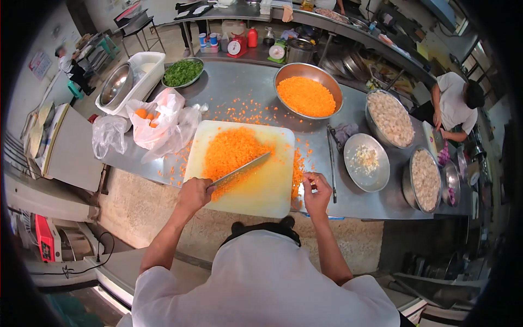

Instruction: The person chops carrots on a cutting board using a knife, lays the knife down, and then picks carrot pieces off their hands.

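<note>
My left hand [195, 193] is wrapped round the handle of a kitchen knife [241, 168]. The blade lies slantwise across the cutting board [277, 195], along the near edge of a heap of finely chopped carrot [231, 150]. Off the board's right edge, my right hand [317, 192] is raised with its fingers curled into a pinch; what they hold, if anything, is too small to make out. Loose carrot bits [297, 169] lie between that hand and the board, and more are strewn beyond the far edge. A long thin rod [332, 163] lies to the right.
Behind the board stands a bowl of chopped carrot [306, 97]. Plastic bags [158, 122] and a bowl of chopped greens [183, 72] are at left. At right are a bowl of minced pieces [366, 162] and bowls of pale chunks [390, 119]. A co-worker [455, 101] cuts something purple.
</note>
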{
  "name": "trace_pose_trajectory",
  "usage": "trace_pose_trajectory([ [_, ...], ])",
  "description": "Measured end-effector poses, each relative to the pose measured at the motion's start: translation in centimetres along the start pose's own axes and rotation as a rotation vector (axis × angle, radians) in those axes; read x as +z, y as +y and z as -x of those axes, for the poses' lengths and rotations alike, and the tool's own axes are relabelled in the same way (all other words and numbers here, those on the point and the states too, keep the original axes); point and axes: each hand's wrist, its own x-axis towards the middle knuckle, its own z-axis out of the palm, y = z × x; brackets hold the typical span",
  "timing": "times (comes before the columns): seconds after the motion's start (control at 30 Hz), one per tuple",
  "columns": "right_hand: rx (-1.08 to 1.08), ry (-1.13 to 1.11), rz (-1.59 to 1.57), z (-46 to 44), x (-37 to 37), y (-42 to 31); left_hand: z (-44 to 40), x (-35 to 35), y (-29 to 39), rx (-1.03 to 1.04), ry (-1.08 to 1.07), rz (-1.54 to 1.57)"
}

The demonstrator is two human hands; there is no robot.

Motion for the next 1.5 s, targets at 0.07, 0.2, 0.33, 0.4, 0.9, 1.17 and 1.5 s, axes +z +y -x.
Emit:
trace_pose_trajectory([
  [0.07, -0.028, -0.002, -0.009, 0.1, -0.1, -0.1, 0.5, -0.9, 1.6, 0.004, 0.128, 0.034],
  [0.2, 0.003, 0.004, -0.019, 0.3, 0.2, -0.1, -0.6, 1.3, 0.6, -0.098, 0.207, 0.094],
  [0.33, -0.029, -0.02, -0.02, 0.3, 0.2, 0.0, -1.4, 3.1, -2.9, -0.012, 0.124, -0.015],
  [0.4, -0.038, -0.02, 0.001, 0.2, -0.2, 0.2, -1.4, 2.2, -2.0, 0.021, 0.097, -0.009],
  [0.9, -0.034, -0.025, -0.04, -0.1, 0.6, 0.5, -2.1, 4.6, -4.3, -0.124, 0.27, 0.086],
  [1.17, -0.055, -0.028, -0.053, -0.7, 0.6, 0.5, -3.6, -0.6, -5.4, -0.095, 0.253, 0.102],
  [1.5, -0.061, -0.065, -0.078, -0.9, 1.4, 0.0, -7.8, 5.0, -8.3, 0.003, 0.225, -0.179],
])
